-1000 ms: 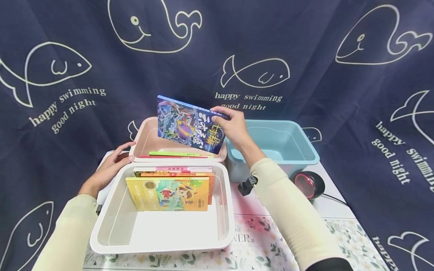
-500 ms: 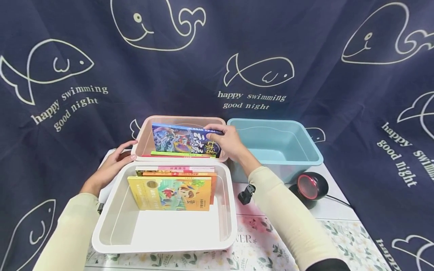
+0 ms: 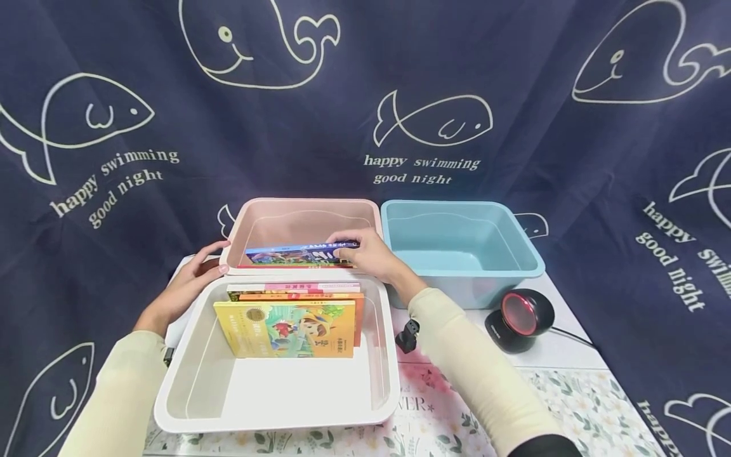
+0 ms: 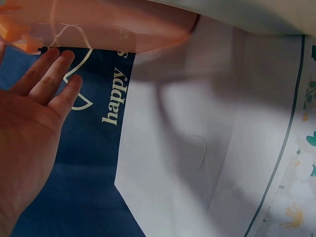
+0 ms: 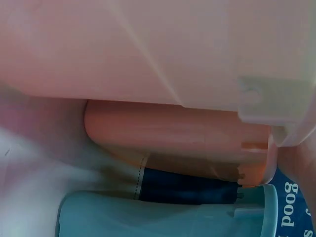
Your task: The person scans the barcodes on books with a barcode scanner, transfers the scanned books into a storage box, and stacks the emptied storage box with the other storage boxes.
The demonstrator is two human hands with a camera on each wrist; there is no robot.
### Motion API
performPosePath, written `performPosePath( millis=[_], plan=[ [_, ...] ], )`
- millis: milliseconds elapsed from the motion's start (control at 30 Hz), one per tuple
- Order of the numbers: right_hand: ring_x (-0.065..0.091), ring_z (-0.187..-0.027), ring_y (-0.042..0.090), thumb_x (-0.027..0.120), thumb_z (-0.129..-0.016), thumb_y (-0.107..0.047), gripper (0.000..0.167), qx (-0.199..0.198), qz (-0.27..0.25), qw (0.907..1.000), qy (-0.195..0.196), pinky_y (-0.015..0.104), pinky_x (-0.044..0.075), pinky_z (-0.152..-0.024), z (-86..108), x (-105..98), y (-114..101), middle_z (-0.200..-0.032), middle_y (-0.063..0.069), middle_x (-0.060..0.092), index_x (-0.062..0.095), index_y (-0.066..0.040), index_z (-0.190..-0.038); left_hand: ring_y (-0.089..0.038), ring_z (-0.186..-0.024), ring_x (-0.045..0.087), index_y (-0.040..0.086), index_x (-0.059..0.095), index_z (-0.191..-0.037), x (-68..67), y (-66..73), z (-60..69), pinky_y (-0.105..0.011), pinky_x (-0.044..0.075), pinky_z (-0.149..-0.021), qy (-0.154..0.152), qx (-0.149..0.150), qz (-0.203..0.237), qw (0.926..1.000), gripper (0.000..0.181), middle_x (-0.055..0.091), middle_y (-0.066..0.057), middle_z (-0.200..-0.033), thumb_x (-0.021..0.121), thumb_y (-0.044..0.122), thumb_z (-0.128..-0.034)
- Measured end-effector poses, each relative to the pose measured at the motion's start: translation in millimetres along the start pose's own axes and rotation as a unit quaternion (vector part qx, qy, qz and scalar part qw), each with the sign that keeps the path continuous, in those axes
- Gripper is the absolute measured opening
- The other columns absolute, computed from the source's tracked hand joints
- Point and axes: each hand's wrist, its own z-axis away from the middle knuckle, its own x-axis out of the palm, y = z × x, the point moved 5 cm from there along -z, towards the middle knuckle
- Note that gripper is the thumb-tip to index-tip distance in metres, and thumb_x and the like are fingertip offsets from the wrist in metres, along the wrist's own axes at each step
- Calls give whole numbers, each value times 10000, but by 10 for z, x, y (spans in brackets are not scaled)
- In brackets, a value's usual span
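Note:
My right hand [image 3: 374,255] pinches the right end of a blue comic-style book [image 3: 288,255] by its top edge. The book is low inside the pink bin [image 3: 308,219], beside a book with a red edge at the bin's near wall. At the bin's left near corner, my left hand [image 3: 185,282] touches the rim with extended fingers. The left wrist view has this hand [image 4: 42,106] palm showing, its fingertips by the pink bin's side [image 4: 118,24]. In the right wrist view, bin walls fill the picture; the blue book is hidden there.
In front stands a white bin [image 3: 297,390] holding several upright books, a yellow book [image 3: 285,330] nearest. A teal bin [image 3: 457,238] is right of the pink one. Further right sits a black round device [image 3: 522,314] with a red ring and cable. A dark whale-print cloth [image 3: 320,139] hangs behind.
My right hand has lowered the blue book from above the pink bin down into it, so only its upper part shows. The left hand has stayed at the pink bin's corner.

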Motion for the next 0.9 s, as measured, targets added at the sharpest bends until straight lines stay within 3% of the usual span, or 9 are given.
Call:
performPosePath(
  millis=[300,567,900],
  plan=[
    [680,-977,183,673,-934,-20,245,151,365,9988,-290,296,536,-905,-46,29,-15,-1124,55,762,779,-152,-1112,124,-1118,582,283,305,-1616,-16,36,18,-180,547,-854,57,25,-38,10000,573,455,-313,-1524,527,319,-1089],
    [664,-934,148,684,-923,-5,199,122,614,9969,-467,263,513,-873,-87,70,-18,-1070,79,768,779,-91,-1076,131,-1112,583,279,300,-1618,-15,35,12,-181,546,-852,42,30,-43,10000,581,455,-323,-1528,532,321,-1087],
    [679,-959,235,644,-883,21,237,176,1286,9902,-520,280,529,-864,-98,123,17,-1126,118,743,756,-41,-1082,120,-1107,591,268,292,-1620,-7,33,18,-185,546,-856,15,-39,60,10000,594,469,-299,-1525,542,312,-1083]
  ],
)
